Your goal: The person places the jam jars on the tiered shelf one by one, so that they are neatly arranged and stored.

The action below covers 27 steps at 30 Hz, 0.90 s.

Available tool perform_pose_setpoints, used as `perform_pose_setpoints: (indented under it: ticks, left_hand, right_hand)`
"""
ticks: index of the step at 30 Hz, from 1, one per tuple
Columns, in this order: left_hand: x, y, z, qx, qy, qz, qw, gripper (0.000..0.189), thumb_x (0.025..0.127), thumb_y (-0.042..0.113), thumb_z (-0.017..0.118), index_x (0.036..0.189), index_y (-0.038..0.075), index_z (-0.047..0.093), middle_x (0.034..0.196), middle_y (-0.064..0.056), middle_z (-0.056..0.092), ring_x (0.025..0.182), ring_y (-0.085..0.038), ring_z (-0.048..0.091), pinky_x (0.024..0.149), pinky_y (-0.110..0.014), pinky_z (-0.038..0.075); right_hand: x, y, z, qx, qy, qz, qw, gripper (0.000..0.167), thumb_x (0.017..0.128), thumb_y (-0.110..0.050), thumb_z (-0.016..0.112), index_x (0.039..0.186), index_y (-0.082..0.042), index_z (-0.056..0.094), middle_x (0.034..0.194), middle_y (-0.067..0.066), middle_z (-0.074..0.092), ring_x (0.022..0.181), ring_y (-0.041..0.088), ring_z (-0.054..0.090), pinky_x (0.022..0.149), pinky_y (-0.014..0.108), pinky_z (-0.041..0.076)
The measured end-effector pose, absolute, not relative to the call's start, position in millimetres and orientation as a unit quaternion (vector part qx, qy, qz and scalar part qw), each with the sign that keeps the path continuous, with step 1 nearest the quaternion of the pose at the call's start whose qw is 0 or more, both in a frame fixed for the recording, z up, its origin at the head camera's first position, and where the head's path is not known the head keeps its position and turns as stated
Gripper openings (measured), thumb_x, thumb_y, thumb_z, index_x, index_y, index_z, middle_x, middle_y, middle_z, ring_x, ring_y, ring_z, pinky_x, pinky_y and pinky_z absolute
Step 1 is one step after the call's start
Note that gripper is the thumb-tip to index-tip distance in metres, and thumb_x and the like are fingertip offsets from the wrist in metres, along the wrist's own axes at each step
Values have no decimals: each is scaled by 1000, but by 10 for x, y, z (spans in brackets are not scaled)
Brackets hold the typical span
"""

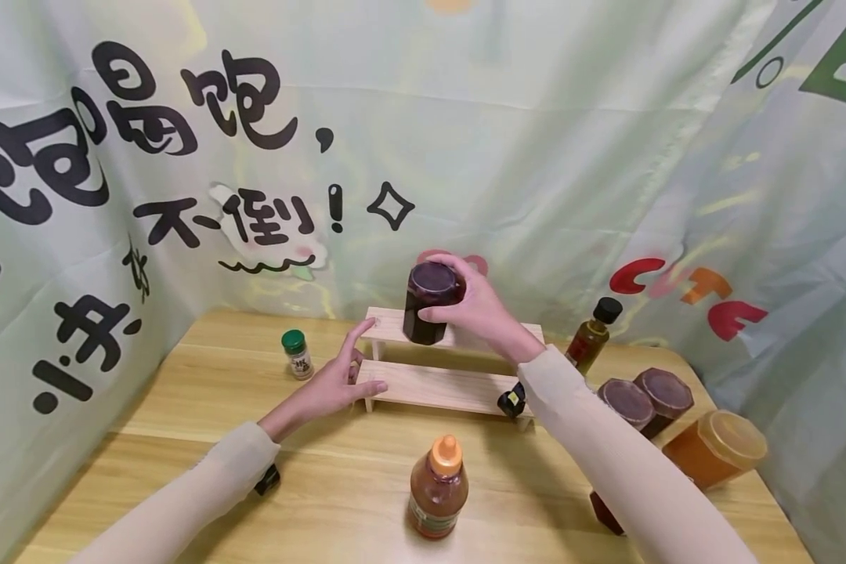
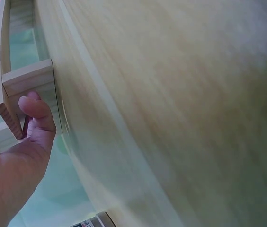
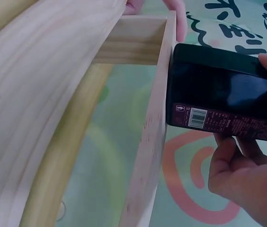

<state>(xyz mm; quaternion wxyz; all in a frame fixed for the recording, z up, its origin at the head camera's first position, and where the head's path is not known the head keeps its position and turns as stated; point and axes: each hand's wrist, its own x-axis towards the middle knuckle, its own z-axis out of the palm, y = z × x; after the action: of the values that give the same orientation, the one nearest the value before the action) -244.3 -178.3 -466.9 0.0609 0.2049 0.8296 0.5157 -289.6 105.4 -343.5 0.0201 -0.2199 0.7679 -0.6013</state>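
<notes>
My right hand [image 1: 481, 309] grips a dark jar [image 1: 423, 317] with a purplish lid, fingers on its far side and thumb on its near side. The jar stands upright at the upper step of a two-tier wooden rack [image 1: 437, 385]; in the right wrist view its base [image 3: 171, 85] is right at the board's edge. At the rack's left end, my left hand [image 1: 331, 382] holds the lower board between thumb and curled fingers, with the index finger reaching to the upper step. The left wrist view shows the thumb and fingers [image 2: 36, 111] around the board's end.
A sauce bottle [image 1: 439, 493] with an orange cap stands in front of the rack. Left is a green-capped shaker [image 1: 297, 356]. At right are a black-capped bottle [image 1: 588, 341], two dark jars [image 1: 626, 401] and an amber jar [image 1: 719, 446], partly behind my right arm. A printed curtain [image 1: 536, 157] hangs behind.
</notes>
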Motion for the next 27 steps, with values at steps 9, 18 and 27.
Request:
perform_pose_setpoints:
  ticks: [9,18,27]
  left_hand:
    - [-2432,-1798,-4681,205,829,516,63,110,97,26,88,173,46,11,106,-16,50,73,-22,43,55,-29,42]
    - [-2424,-1802,-4654,204,834,510,58,109,98,27,87,173,44,10,104,-15,50,74,-22,42,57,-30,40]
    - [-2440,-1808,-4685,209,832,511,58,109,98,27,87,173,46,10,103,-16,50,73,-22,43,56,-29,41]
  right_hand:
    - [-2942,950,-3459,-243,745,-618,54,85,83,6,88,155,-15,50,141,12,64,131,29,61,114,53,43]
    - [-2969,869,-3482,-245,730,-634,63,83,87,9,82,156,-15,45,147,16,58,134,34,57,114,57,45]
    - [-2930,865,-3480,-226,740,-629,76,92,87,5,82,163,-17,35,154,16,52,141,36,50,119,58,39]
